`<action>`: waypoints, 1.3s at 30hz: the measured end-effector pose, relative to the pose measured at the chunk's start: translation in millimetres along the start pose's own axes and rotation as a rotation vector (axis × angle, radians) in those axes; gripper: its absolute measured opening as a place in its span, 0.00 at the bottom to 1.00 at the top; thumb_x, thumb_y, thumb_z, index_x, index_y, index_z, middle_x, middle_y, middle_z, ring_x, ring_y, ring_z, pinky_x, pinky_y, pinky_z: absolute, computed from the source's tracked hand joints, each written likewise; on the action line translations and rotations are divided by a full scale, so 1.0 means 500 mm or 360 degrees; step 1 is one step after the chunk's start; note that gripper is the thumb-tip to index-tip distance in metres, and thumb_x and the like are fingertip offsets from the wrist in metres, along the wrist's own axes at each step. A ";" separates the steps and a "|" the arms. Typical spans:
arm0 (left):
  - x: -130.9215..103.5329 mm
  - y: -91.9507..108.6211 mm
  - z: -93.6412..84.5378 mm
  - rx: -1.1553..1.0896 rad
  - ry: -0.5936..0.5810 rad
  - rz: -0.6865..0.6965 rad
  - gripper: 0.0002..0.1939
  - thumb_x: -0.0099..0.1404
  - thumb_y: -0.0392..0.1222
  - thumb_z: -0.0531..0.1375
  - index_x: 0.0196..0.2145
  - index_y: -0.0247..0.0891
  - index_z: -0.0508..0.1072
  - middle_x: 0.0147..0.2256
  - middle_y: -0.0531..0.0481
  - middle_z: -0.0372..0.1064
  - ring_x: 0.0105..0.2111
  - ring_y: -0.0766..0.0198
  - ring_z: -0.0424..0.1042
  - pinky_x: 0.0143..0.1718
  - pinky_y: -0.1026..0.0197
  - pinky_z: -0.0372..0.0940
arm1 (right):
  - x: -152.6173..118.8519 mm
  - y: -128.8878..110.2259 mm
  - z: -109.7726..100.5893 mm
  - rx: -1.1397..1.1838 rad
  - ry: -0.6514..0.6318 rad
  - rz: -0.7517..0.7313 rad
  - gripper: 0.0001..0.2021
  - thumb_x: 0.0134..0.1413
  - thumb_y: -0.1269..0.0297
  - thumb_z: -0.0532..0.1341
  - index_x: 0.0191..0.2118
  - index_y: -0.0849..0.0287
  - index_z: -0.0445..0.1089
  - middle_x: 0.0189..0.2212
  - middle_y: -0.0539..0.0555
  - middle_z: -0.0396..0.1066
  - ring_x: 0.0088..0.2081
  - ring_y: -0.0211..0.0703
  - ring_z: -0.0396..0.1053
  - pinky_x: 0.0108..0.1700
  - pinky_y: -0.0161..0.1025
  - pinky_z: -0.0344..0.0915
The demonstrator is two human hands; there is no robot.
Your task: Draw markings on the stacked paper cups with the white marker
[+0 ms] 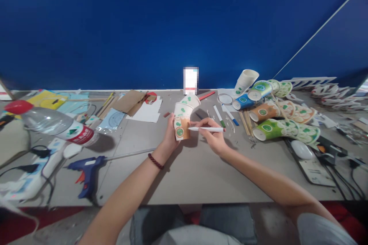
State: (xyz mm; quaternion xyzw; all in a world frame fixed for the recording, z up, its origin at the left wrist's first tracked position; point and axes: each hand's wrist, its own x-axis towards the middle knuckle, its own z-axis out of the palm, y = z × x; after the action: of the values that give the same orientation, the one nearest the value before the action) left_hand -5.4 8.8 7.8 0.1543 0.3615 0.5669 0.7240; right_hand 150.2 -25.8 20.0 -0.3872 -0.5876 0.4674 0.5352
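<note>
A curved stack of paper cups (182,128), white and green at the top and orange at the lower end, is held upright over the middle of the table. My left hand (170,134) wraps round its left side. My right hand (213,136) is closed on a white marker (211,129), whose tip points left and meets or nearly meets the orange cup. A red-brown cap end shows at the marker's right. Behind the cups lies a red marker (207,95).
A glue gun (87,170), a power strip (37,176) and a lying bottle (63,124) are at the left. Cardboard (129,102) lies behind them. On the right are more cup stacks (266,130), wooden sticks (245,122), a blue marker (231,116) and a tray with a white mouse (301,149).
</note>
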 end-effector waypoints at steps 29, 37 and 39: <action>-0.020 -0.003 0.001 0.0082 -0.0241 -0.0116 0.22 0.62 0.55 0.60 0.37 0.30 0.76 0.29 0.44 0.77 0.25 0.61 0.74 0.29 0.61 0.68 | 0.019 -0.001 -0.010 -0.0302 0.0077 -0.0218 0.03 0.57 0.62 0.65 0.37 0.53 0.73 0.40 0.54 0.80 0.45 0.49 0.78 0.42 0.44 0.74; -0.019 -0.003 0.001 0.0057 -0.0257 -0.0137 0.21 0.62 0.54 0.60 0.35 0.30 0.77 0.27 0.44 0.76 0.25 0.61 0.74 0.28 0.61 0.68 | 0.020 0.000 -0.011 -0.0392 0.0112 -0.0181 0.03 0.57 0.62 0.65 0.37 0.53 0.73 0.40 0.55 0.81 0.44 0.50 0.78 0.42 0.45 0.74; -0.020 -0.002 0.002 0.0043 -0.0244 -0.0131 0.21 0.62 0.54 0.60 0.35 0.29 0.77 0.27 0.44 0.76 0.24 0.61 0.74 0.28 0.61 0.68 | 0.020 -0.001 -0.010 -0.0385 0.0110 -0.0171 0.03 0.56 0.63 0.65 0.37 0.53 0.73 0.41 0.55 0.81 0.44 0.50 0.79 0.43 0.45 0.74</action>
State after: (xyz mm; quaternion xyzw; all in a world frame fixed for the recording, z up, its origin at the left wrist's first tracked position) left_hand -4.7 -0.8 11.3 0.1921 0.3186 0.5182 0.7701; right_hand 154.1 -15.5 23.3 -0.4327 -0.6407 0.3501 0.5289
